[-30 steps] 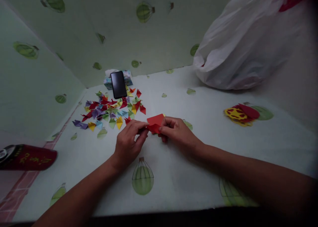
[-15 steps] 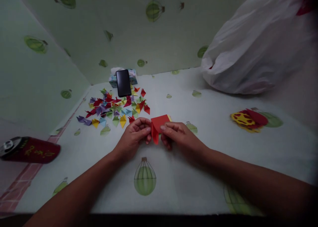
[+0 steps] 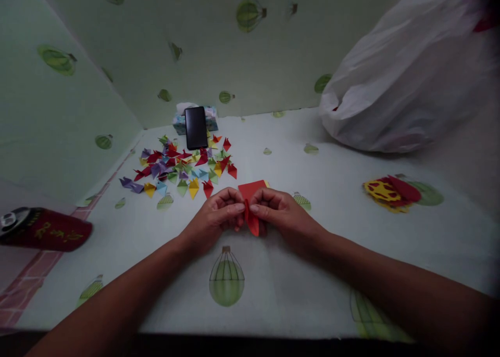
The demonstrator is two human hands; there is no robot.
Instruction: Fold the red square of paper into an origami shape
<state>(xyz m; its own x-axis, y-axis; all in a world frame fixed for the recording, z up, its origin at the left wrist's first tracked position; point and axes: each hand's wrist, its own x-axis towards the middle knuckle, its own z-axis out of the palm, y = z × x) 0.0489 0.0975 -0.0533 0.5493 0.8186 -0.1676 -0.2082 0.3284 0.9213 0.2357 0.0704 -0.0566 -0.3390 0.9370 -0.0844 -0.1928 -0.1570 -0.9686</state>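
Note:
A small red folded paper (image 3: 252, 224) is pinched between both hands at the middle of the table, its pointed end hanging toward me. My left hand (image 3: 222, 211) grips its left side with thumb and fingertips. On the other side my right hand (image 3: 276, 211) closes on it, thumb nearly meeting the left one. Just behind the hands lies a stack of square paper sheets (image 3: 252, 187), orange-red on top with a yellow edge showing. Several folded paper pieces (image 3: 182, 167) in many colours are spread to the left of the stack.
A black phone (image 3: 196, 128) leans on a tissue box (image 3: 211, 118) at the back. To the left a red drink can (image 3: 50, 229) lies on its side. A white plastic bag (image 3: 390, 86) fills the back right, with yellow and red cut-out pieces (image 3: 392, 191) before it.
My right hand has come left and now pinches the red folded paper too. The paper has shifted slightly right and toward me. The view has tilted a little.

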